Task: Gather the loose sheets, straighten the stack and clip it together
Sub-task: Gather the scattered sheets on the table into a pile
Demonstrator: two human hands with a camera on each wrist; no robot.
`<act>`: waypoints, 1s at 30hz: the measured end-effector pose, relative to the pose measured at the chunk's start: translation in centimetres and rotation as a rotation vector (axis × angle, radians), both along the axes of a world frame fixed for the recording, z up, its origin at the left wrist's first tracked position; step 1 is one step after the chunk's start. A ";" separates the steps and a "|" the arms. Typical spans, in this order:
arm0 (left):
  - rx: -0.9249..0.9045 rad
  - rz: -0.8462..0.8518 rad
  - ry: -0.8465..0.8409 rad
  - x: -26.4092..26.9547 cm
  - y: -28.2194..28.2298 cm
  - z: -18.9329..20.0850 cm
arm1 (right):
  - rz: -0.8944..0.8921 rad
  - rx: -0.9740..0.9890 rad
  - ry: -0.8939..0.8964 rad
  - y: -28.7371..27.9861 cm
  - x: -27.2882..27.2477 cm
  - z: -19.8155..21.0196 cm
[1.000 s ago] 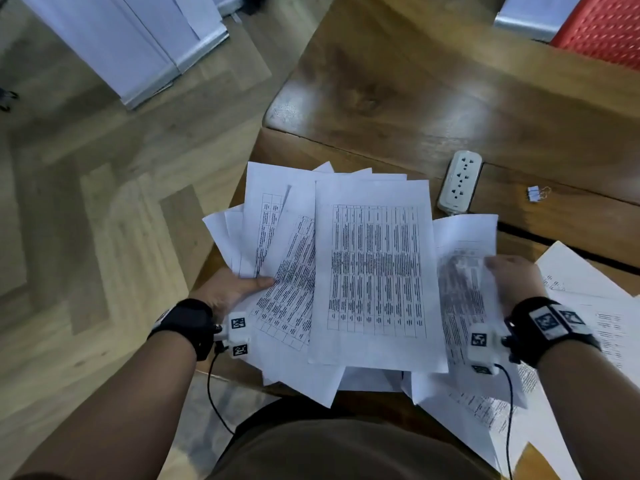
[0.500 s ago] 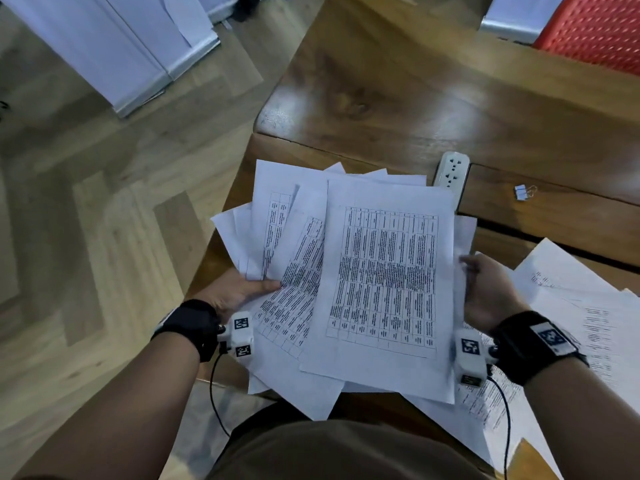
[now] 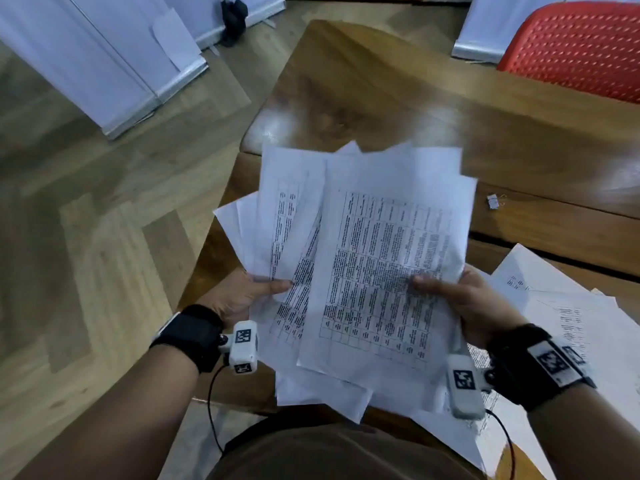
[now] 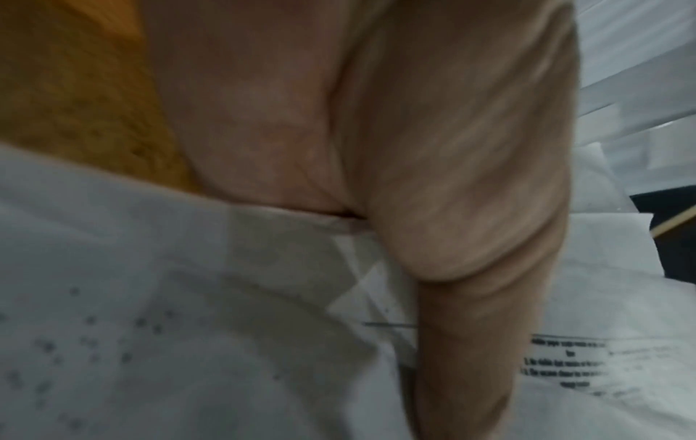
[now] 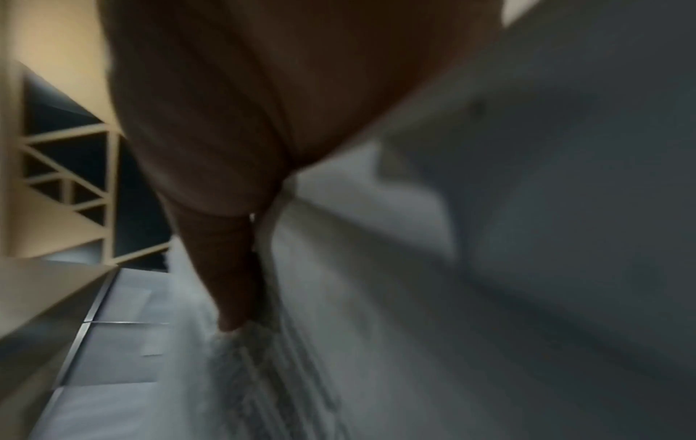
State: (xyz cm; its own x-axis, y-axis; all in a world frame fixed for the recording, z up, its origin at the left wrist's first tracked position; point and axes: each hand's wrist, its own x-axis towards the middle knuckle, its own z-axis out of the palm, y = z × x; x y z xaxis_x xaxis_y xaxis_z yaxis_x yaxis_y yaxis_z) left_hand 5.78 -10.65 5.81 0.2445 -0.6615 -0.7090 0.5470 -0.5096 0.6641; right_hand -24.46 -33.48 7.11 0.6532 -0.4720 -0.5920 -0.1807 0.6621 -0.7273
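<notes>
An uneven, fanned stack of printed sheets (image 3: 363, 244) is lifted off the wooden table (image 3: 381, 98), tilted up toward me. My left hand (image 3: 249, 294) grips its left edge, thumb on top. My right hand (image 3: 460, 299) grips the right edge, thumb pressed on the top sheet's table print. Up close in the left wrist view, my left hand (image 4: 433, 208) pinches the sheets (image 4: 188, 327). The blurred right wrist view has my right hand (image 5: 233, 268) with its thumb on the paper (image 5: 414, 297). More loose sheets (image 3: 571, 317) lie on the table at the right. A small white binder clip (image 3: 493, 201) sits beyond them.
A red perforated chair (image 3: 581, 46) stands behind the table at the top right. White panels (image 3: 104, 64) lean on the herringbone wood floor (image 3: 86, 237) to the left. The table's left edge runs just beside my left hand.
My right hand took hold of the stack's right edge and both hands raised the sheets off the table. The white power strip behind them is now hidden by the paper.
</notes>
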 end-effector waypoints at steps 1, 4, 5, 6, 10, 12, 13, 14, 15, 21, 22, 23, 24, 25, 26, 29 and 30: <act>-0.048 0.002 -0.009 0.2 -0.3 0.8 | -0.023 -0.038 -0.022 -0.4 -0.7 0.9; -0.172 -0.089 -0.119 -0.1 -1.8 3.2 | -0.030 -0.196 -0.068 -1.6 -2.4 3.2; -0.181 -0.091 -0.160 -0.5 -2.5 3.6 | -0.008 -0.259 -0.076 -1.7 -2.6 3.8; -0.196 -0.081 -0.206 -0.9 -3.4 3.8 | 0.006 -0.329 -0.061 -1.8 -2.6 4.2; -0.271 0.008 -0.300 -3.6 -6.4 4.8 | -0.128 -0.586 0.027 -1.5 -2.9 5.0; -0.303 0.073 -0.324 -4.5 -7.4 5.8 | -0.207 -0.714 0.098 -1.5 -3.6 5.3; -0.327 0.090 -0.341 -4.7 -7.6 6.1 | -0.241 -0.755 0.103 -1.4 -4.1 5.4; -0.349 0.101 -0.359 -4.8 -7.9 6.3 | -0.264 -0.784 0.083 -1.3 -4.4 5.6; -0.363 0.104 -0.380 -4.7 -8.0 6.4 | -0.275 -0.813 0.052 -1.3 -4.9 5.3; -0.206 0.065 -0.557 -4.4 -8.7 2.8 | -0.275 -0.694 0.239 -1.3 -4.9 -0.2; -0.159 0.060 -0.598 -4.5 -8.7 1.9 | -0.291 -0.666 0.230 -1.2 -4.6 -0.7; -0.124 0.068 -0.616 -4.6 -8.6 1.3 | -0.296 -0.677 0.226 -1.2 -4.2 -0.8; -0.101 0.091 -0.610 -4.6 -8.6 0.9 | -0.302 -0.701 0.219 -1.3 -3.9 -0.6; -0.086 0.114 -0.585 -4.7 -8.6 1.0 | -0.321 -0.724 0.220 -1.7 -3.9 -0.5; -0.082 0.131 -0.565 -4.7 -8.7 1.3 | -0.342 -0.743 0.222 -2.0 -3.9 -0.3; -0.189 0.178 -0.586 -4.2 -9.2 2.5 | -0.373 -0.782 0.196 -2.7 -4.6 0.5; -0.236 0.187 -0.585 -4.1 -9.3 2.9 | -0.363 -0.792 0.166 -2.8 -4.8 0.8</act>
